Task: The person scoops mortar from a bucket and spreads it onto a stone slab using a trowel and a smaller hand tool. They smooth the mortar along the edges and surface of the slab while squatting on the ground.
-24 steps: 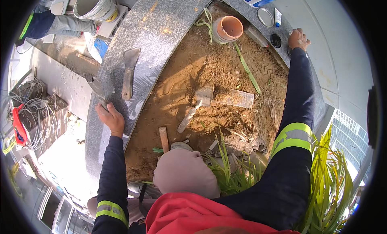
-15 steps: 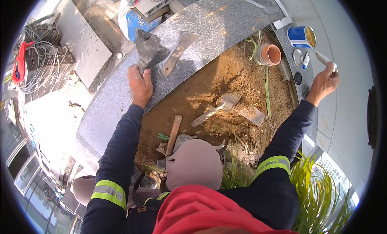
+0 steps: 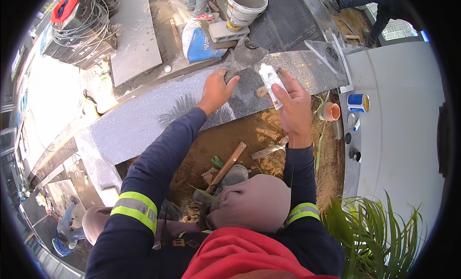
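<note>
My left hand (image 3: pixel 216 90) is closed round the handle of a putty knife (image 3: pixel 249 54) with a broad, smeared blade, held over the grey stone slab (image 3: pixel 139 120). Close to its right, my right hand (image 3: pixel 294 108) grips a white squeeze tube (image 3: pixel 270 81) between thumb and fingers, nozzle end up and near the blade. Whether the nozzle touches the blade I cannot tell. Behind the tube, the wooden handle end of a second scraper (image 3: pixel 261 92) shows on the slab; its blade is hidden.
Below the slab lies sandy soil with a wooden-handled tool (image 3: pixel 228 166) and a flat tool (image 3: pixel 269 150). To the right are an orange pipe (image 3: pixel 331 112), a blue-and-white can (image 3: pixel 356 103) and a leafy plant (image 3: pixel 374 226). A bucket (image 3: pixel 242 12) stands beyond; people are nearby.
My right hand has brought the tube from the far right to beside the putty knife. My left hand still holds the knife, now lifted and turned rightward. The view has shifted too.
</note>
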Available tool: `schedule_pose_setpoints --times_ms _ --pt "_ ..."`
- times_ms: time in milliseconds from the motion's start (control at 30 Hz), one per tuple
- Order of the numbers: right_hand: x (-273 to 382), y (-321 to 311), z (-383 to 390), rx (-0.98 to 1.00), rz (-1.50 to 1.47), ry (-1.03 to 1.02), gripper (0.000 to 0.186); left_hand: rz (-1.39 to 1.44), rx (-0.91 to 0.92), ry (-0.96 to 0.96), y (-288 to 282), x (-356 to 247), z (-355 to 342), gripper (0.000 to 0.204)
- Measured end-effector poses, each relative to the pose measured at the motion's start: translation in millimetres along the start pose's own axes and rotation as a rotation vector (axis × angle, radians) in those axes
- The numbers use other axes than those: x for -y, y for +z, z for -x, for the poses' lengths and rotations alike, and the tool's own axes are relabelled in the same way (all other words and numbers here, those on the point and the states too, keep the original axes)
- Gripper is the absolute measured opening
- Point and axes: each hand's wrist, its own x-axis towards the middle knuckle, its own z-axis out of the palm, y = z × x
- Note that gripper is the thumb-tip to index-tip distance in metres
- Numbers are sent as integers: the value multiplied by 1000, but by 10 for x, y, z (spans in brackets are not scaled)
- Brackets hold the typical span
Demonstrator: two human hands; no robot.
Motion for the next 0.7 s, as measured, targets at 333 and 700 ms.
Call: schedule_pose_setpoints --times_ms 333,700 --pt "819 1170 420 -81 417 -856 36 -380 182 206 -2348 -458 305 40" --pt "1211 1958 931 1 73 -1610 35 -339 39 220 -2977 -367 1131 42"
